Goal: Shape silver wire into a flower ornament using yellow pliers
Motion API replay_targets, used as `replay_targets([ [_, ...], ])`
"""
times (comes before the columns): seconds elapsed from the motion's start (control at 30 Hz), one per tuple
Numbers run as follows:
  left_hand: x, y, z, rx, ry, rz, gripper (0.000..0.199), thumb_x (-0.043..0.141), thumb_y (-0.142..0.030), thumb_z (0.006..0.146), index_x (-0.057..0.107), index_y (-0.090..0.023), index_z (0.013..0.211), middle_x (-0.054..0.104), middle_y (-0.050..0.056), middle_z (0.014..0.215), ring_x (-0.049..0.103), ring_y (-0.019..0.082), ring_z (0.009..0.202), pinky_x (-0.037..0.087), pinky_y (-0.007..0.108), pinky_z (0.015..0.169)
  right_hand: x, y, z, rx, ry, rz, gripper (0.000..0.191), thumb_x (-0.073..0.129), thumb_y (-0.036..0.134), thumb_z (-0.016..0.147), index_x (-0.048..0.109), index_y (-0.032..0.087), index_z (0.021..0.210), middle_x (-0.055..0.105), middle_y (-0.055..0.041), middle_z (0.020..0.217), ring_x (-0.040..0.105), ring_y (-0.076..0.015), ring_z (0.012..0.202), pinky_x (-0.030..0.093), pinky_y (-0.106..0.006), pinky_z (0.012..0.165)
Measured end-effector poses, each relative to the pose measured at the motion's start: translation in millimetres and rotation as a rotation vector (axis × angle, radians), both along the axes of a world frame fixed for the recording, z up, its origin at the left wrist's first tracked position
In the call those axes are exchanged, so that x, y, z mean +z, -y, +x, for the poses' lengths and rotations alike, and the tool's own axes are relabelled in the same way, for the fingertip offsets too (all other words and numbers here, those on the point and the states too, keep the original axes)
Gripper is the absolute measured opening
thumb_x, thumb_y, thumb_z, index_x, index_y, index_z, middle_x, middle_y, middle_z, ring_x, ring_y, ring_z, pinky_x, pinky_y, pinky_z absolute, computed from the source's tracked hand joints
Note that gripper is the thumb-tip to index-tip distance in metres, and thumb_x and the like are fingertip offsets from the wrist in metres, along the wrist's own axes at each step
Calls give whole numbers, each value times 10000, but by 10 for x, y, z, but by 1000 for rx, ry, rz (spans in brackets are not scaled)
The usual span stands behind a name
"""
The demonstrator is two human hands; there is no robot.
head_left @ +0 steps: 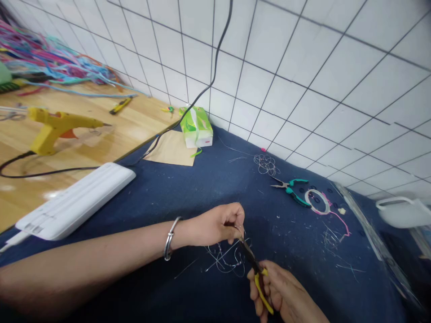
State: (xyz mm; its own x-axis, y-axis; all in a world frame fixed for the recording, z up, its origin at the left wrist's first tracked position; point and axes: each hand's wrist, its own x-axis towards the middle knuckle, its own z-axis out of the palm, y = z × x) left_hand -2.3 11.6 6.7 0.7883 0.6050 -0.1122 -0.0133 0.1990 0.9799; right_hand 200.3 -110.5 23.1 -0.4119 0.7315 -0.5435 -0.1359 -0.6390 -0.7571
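Note:
My left hand (218,226), with a silver bangle (171,237) on its wrist, is closed in a pinch on a thin wire. In my right hand (279,289) are yellow-handled pliers (259,280), their dark jaws reaching up to the left fingertips. The jaw tips meet the wire at my fingers; how firmly they grip it is too small to tell. Beneath both hands, a loose tangle of silvery wire (222,260) lies on the dark blue cloth (161,282).
Teal-handled pliers (291,188), a wire coil (266,165) and a white ring (317,202) with pink cord lie to the right. Left are a white power strip (81,197) and a yellow glue gun (57,128). A green tissue pack (198,128) stands by the tiled wall (262,85).

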Motion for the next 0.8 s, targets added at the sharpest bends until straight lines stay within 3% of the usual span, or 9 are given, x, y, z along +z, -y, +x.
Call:
replay_targets([
  [0.23, -55, 55, 40, 67, 34, -20, 140, 508, -97, 768, 401, -179, 806, 568, -12, 752, 496, 80, 578, 396, 230, 546, 4, -17, -9, -1, -9, 4, 373, 333, 420, 909, 528, 112, 988, 553, -65, 796, 540, -117, 616, 422, -244, 526],
  [0.53, 3, 112, 58, 147, 11, -5, 127, 482, -72, 773, 409, -173, 799, 548, -22, 724, 498, 80, 577, 385, 240, 566, -19, -13, -12, -12, 8, 38, 375, 353, 447, 898, 526, 125, 980, 546, -58, 795, 527, -112, 618, 397, -228, 510],
  [0.8, 10, 96, 50, 132, 37, -95, 146, 502, -62, 754, 408, -170, 784, 559, -21, 709, 482, 70, 544, 364, 229, 545, 5, -24, -7, -2, 61, 30, 381, 350, 442, 902, 528, 119, 998, 531, -42, 771, 487, -90, 585, 344, -202, 477],
])
